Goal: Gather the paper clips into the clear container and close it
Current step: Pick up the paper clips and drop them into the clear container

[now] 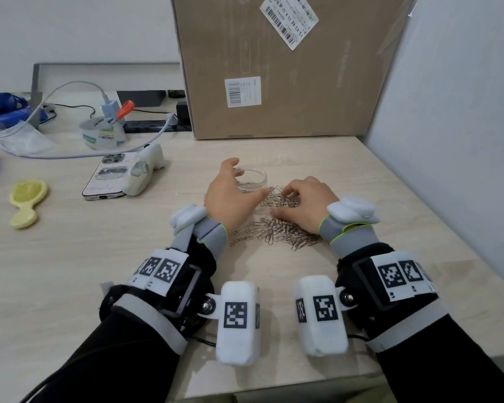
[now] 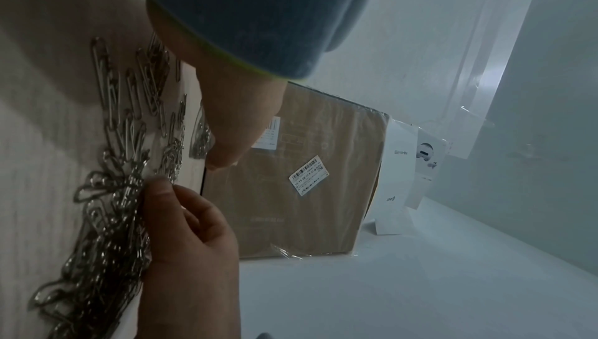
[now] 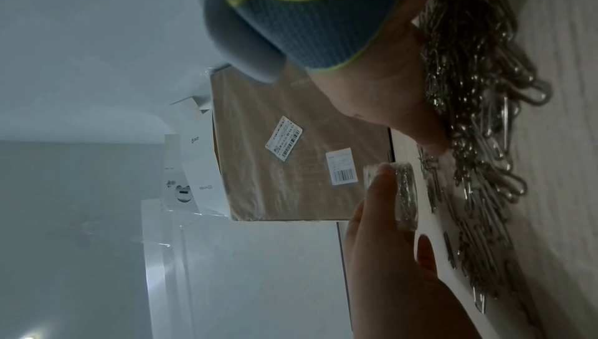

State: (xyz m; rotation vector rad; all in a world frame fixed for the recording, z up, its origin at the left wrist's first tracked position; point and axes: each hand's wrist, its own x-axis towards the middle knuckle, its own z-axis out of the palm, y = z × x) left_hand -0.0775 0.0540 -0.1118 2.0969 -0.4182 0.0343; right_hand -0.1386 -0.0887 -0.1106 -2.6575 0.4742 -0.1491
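A small round clear container (image 1: 253,177) stands on the wooden table (image 1: 99,242), with a few paper clips inside it. My left hand (image 1: 230,190) cups its left side, fingers against the rim and thumb stretched toward the clips. In the right wrist view the container (image 3: 406,196) sits against the fingers of my left hand (image 3: 378,255). A big loose pile of silver paper clips (image 1: 277,232) lies just in front of it. My right hand (image 1: 306,199) rests on the pile's far part, fingers curled into the clips. The left wrist view shows that right hand (image 2: 187,237) pinching clips (image 2: 107,216).
A large cardboard box (image 1: 288,68) stands right behind the container. A grey wall (image 1: 448,141) closes the right side. To the left lie a phone (image 1: 111,178), a white device (image 1: 146,170), a tape roll (image 1: 102,132), cables and a yellow object (image 1: 26,202).
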